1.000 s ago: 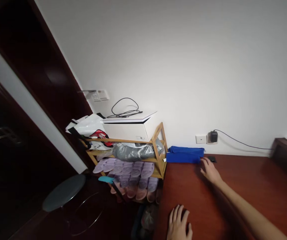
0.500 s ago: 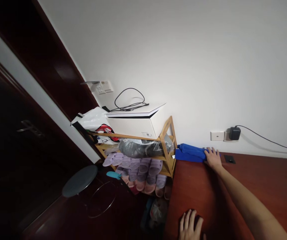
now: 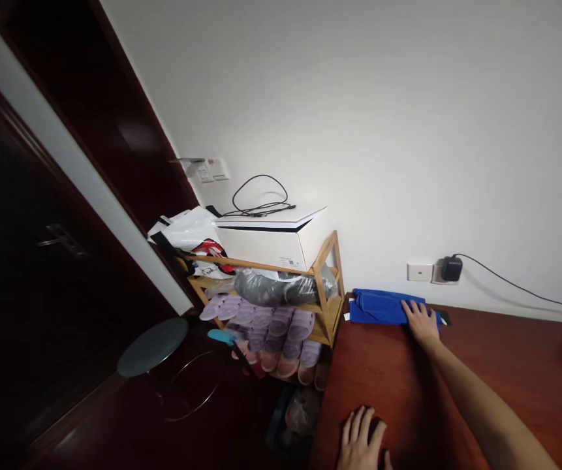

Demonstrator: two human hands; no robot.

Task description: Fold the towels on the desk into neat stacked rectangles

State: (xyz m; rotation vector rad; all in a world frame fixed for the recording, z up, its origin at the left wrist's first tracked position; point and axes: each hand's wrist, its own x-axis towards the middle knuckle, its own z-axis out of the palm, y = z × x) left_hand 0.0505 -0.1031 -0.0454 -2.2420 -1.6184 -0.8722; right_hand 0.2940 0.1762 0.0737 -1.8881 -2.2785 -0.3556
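Note:
A flat blue folded cloth item [image 3: 378,307] lies near the back left corner of the reddish-brown tabletop [image 3: 383,365], close to the wall. On its right end rests my right hand [image 3: 422,324], palm down with the fingers spread. My left hand [image 3: 363,440] is at the bottom of the view, over the table's left part, its fingers apart and nothing in it. Small white tags stick out at the ends of the blue item.
Left of the table, a wooden rack [image 3: 329,294] holds a white box [image 3: 265,245] with a black cable, bags and several slippers. A round stool [image 3: 153,347] stands near the dark door [image 3: 11,274]. A black charger [image 3: 452,268] is plugged into the wall.
The blue item has come slightly nearer from the wall and lies flatter, showing more of its right end beside my right hand. The view has shifted a little.

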